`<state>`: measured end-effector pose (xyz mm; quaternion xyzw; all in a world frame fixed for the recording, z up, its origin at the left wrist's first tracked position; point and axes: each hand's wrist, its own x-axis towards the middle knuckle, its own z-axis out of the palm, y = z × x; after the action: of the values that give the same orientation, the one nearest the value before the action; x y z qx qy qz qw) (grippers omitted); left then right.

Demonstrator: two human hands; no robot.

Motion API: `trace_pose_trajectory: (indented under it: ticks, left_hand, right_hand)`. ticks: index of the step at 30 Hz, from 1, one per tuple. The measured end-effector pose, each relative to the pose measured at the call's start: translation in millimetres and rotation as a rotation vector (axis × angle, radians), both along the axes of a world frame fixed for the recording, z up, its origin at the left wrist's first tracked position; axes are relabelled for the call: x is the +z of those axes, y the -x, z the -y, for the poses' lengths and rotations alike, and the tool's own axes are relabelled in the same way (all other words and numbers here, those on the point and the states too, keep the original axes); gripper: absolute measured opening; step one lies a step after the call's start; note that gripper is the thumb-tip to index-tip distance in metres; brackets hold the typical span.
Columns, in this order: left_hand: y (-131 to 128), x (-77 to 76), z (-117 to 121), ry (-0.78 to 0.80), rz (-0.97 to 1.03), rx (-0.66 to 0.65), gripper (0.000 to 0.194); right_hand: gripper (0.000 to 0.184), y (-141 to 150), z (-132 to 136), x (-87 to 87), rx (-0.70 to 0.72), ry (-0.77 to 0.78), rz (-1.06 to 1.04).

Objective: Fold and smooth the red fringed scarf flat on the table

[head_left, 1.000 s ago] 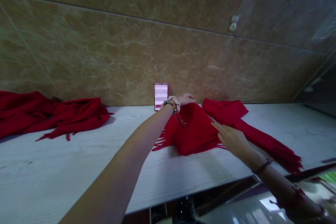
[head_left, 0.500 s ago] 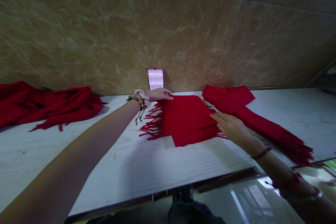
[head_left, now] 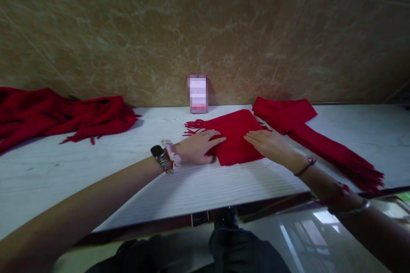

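A folded red fringed scarf (head_left: 235,134) lies on the white table (head_left: 96,170), in front of me near the wall. My left hand (head_left: 197,148) rests flat on its near left edge, fingers stretched out toward the right. My right hand (head_left: 267,143) lies flat on its near right edge, fingers pointing left. Both hands press the cloth and grip nothing. A tuft of fringe (head_left: 194,126) sticks out at the scarf's far left corner.
A second red scarf (head_left: 314,136) stretches from the wall to the table's right front edge. A heap of red scarves (head_left: 60,117) lies at the far left. A small upright phone-like card (head_left: 197,93) leans on the marble wall. The table's front edge runs below my arms.
My left hand drew back from the scarf's far edge to its near left side. The scarf's fringed left part was folded in, so the scarf looks smaller. My right hand stayed on the right edge.
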<state>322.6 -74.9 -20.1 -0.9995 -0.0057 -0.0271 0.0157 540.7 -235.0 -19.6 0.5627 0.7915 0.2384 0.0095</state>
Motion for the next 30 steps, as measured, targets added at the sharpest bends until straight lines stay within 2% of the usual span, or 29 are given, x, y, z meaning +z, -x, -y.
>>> trace_pose_trajectory:
  ticks: [3,6,11,15,18,24,30]
  left_hand:
    - [-2,-8.7,7,-0.062,0.028,0.117,0.059]
    - [-6,-4.9,12,-0.096,0.022,0.192,0.053]
    - [-6,15.6,36,-0.136,-0.011,0.148,0.048]
    - [-1,4.3,51,-0.136,-0.083,0.165,0.046]
    - [1,-4.9,50,-0.118,-0.092,0.157,0.048]
    - [1,4.8,45,-0.085,-0.100,0.122,0.048]
    - [4,3.2,53,0.050,-0.090,0.128,0.047]
  right_hand:
    - [0.037,-4,-2,-4.8,-0.054,0.016,-0.084]
    - [0.037,-11,2,-8.7,-0.090,-0.021,-0.197]
    - [0.039,-21,15,-9.9,-0.088,-0.044,-0.283]
    - [0.043,-21,25,-17.1,-0.024,0.049,-0.194]
    - [0.043,-19,28,-19.3,-0.009,0.054,-0.174]
    - [0.043,-20,26,-11.0,-0.069,0.017,-0.220]
    - [0.039,-22,31,-13.8,-0.023,0.080,-0.226]
